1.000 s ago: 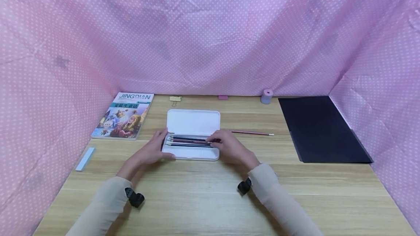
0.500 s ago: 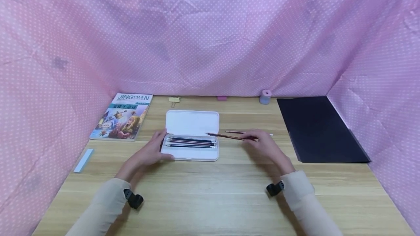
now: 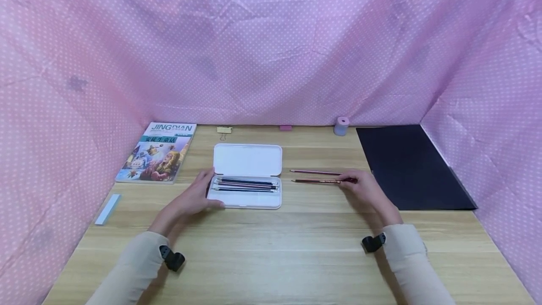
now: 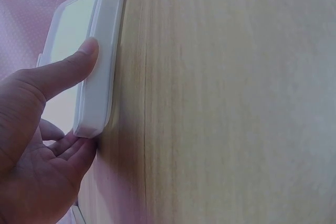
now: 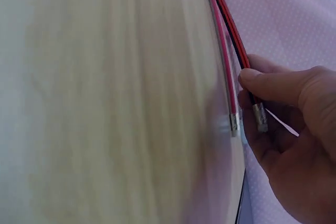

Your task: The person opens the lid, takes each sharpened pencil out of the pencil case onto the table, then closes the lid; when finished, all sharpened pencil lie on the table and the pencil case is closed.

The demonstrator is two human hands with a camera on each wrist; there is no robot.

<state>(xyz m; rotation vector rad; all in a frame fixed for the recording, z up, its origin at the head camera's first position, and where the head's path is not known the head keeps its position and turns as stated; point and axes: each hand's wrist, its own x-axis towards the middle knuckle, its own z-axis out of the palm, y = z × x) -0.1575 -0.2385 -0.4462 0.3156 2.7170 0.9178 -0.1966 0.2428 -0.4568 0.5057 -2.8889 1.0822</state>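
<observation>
My left hand (image 3: 194,197) holds the left end of a white pencil case (image 3: 250,200), its thumb over the front wall in the left wrist view. The case lies with its lid (image 3: 247,159) tipped back, and several dark pencils (image 3: 247,184) are inside. Right of the case, my right hand (image 3: 365,189) pinches a red-and-black striped pencil (image 3: 313,181) near its metal-ferruled end, the tip pointing left. Behind it, roughly parallel, a second red pencil (image 3: 313,171) lies on the table; its eraser end is hidden by the hand in the head view but shows in the right wrist view.
A magazine (image 3: 158,154) and a pale blue strip (image 3: 107,209) lie at the left. Along the back are a binder clip (image 3: 224,130), a pink block (image 3: 285,127) and a small pink-and-blue cylinder (image 3: 341,126). A black folder (image 3: 417,168) lies at the right.
My right hand has taken the striped pencil out of the case and moved right with it, bringing it in front of the red pencil. The left hand has stayed at the case.
</observation>
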